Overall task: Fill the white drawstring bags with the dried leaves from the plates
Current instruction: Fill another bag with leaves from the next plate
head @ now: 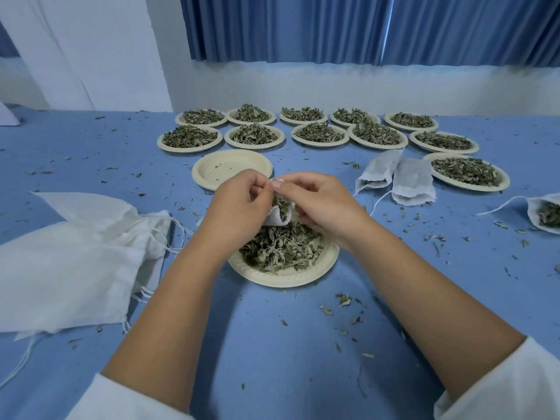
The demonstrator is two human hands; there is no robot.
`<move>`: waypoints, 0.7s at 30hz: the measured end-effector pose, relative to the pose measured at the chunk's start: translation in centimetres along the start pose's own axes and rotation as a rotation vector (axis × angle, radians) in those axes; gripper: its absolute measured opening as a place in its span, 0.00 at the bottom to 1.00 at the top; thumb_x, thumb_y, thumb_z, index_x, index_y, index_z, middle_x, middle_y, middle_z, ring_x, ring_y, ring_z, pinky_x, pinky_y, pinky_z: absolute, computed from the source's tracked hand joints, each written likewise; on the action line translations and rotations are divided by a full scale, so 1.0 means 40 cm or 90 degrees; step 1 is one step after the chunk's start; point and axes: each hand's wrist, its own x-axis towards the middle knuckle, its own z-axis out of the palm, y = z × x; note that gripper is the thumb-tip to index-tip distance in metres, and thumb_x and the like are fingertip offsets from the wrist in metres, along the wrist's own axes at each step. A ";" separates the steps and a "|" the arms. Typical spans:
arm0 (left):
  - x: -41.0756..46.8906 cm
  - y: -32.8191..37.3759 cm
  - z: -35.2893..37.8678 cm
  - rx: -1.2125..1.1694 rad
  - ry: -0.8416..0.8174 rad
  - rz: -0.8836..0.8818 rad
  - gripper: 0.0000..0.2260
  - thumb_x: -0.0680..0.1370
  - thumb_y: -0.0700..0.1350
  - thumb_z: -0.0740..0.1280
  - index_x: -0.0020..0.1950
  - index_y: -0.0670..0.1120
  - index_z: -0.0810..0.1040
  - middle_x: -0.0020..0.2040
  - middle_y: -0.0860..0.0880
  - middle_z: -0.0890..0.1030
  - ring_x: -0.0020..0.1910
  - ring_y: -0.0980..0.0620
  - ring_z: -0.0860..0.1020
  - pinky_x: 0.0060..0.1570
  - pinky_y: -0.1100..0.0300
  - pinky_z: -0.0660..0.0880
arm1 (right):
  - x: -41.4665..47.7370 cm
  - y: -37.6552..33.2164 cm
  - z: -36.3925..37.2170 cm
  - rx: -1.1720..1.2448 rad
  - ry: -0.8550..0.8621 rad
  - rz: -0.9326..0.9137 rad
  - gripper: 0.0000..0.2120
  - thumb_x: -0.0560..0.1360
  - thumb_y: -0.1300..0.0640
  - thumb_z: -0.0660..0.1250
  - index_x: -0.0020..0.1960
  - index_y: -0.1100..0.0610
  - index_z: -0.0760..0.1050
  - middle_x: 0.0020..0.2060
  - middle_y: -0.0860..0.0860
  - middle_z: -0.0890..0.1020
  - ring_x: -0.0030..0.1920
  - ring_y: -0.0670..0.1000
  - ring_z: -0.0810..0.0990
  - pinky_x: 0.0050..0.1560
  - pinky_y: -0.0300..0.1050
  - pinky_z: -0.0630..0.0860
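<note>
Over a cream paper plate heaped with dried green leaves, I hold a small white drawstring bag. My left hand and my right hand each pinch its top edge, so its mouth stays open with leaves showing inside. Most of the bag is hidden behind my fingers. Two filled white bags lie to the right, and a third filled bag sits at the right edge.
An empty stack of plates stands behind my hands. Several plates of leaves line the back, with one more plate at right. A pile of empty white bags lies at left. Leaf crumbs litter the blue cloth.
</note>
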 end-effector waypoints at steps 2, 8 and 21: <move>0.001 -0.002 0.001 0.000 -0.008 -0.004 0.07 0.81 0.48 0.64 0.42 0.52 0.76 0.35 0.55 0.77 0.29 0.64 0.72 0.31 0.69 0.69 | 0.000 0.001 0.002 0.008 0.023 -0.024 0.04 0.74 0.52 0.73 0.47 0.50 0.85 0.29 0.42 0.79 0.26 0.38 0.72 0.27 0.32 0.68; 0.003 -0.004 0.001 0.006 0.014 -0.018 0.06 0.80 0.47 0.64 0.44 0.50 0.77 0.38 0.53 0.79 0.36 0.57 0.76 0.33 0.70 0.70 | 0.005 0.004 -0.005 -0.008 0.102 -0.064 0.02 0.74 0.53 0.73 0.43 0.49 0.85 0.27 0.41 0.76 0.24 0.40 0.68 0.28 0.35 0.68; 0.006 -0.008 0.006 0.044 0.006 -0.016 0.06 0.80 0.47 0.64 0.44 0.53 0.76 0.39 0.55 0.79 0.32 0.64 0.74 0.30 0.71 0.68 | -0.003 -0.007 -0.010 -0.166 0.018 -0.099 0.03 0.75 0.57 0.72 0.46 0.50 0.84 0.29 0.51 0.80 0.30 0.46 0.77 0.35 0.41 0.75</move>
